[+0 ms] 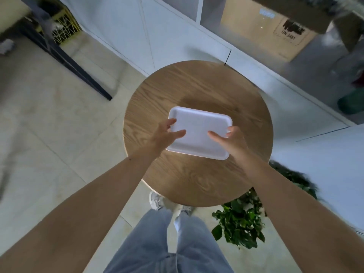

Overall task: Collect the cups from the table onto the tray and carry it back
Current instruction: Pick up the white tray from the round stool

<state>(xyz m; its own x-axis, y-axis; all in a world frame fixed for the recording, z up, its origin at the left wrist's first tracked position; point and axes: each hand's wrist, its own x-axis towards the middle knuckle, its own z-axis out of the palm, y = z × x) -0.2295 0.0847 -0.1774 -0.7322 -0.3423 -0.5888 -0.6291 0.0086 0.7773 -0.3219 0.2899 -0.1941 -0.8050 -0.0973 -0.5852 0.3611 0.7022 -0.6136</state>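
An empty white rectangular tray (199, 131) lies flat near the middle of a round wooden table (197, 83). My left hand (165, 134) is at the tray's left short edge, fingers spread and thumb reaching over the tray's surface. At the right short edge my right hand (230, 140) mirrors it, thumb pointing inward above the tray. Neither hand visibly clamps the rim. No cups are in view on the table or the tray.
A leafy green plant (240, 223) stands on the floor at the table's near right. White cabinets (157, 32) run behind the table, with a cardboard box (275, 30) in an open shelf. A dark frame leg (78, 71) and a yellow wire crate (63, 26) are at far left.
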